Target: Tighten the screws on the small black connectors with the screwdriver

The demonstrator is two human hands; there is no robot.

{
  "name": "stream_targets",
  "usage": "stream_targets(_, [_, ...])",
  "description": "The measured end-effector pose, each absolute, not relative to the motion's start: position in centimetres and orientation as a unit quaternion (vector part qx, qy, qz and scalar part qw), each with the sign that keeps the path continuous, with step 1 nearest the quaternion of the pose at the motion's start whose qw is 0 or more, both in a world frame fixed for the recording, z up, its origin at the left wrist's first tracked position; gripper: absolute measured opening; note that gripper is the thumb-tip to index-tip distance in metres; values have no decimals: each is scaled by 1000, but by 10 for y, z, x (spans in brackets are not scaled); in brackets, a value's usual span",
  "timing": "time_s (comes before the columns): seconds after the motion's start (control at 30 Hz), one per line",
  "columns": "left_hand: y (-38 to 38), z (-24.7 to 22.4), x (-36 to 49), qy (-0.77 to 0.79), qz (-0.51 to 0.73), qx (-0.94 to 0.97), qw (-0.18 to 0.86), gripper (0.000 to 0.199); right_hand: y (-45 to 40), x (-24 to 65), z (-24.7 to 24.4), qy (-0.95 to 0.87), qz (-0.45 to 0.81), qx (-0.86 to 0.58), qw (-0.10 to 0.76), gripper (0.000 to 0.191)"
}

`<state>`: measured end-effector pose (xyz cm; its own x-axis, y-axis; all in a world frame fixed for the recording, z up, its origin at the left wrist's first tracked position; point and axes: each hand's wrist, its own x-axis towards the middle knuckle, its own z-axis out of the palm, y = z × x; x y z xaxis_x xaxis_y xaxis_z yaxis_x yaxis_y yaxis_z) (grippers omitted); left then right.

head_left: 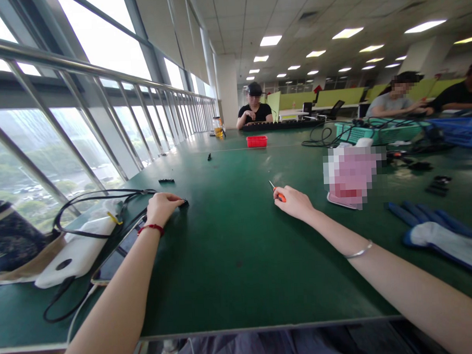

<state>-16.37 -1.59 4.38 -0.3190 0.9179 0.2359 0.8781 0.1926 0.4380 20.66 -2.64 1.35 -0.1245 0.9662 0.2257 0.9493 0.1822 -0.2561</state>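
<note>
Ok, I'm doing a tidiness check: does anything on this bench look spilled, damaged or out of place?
I see nothing clearly spilled or damaged. Slightly untidy is the black cable, looped loosely across the white device left of the left hand; it isn't neatly coiled and might snag.

The left hand (161, 207) pinches a small black piece (185, 203); the right hand (294, 202) holds a thin tool (281, 197) (orange-handled).

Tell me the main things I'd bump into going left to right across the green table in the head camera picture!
White object, left hand with a small black piece at its fingertips, red box, right hand holding an orange-handled tool, blurred pink thing, blue-and-white glove.
</note>
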Motion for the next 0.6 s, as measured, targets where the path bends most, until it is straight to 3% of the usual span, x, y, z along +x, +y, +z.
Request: stream_targets(0.6, [-8, 34, -167, 780, 277, 555, 82, 25, -27, 206, 14, -752, 25, -637, 167, 18])
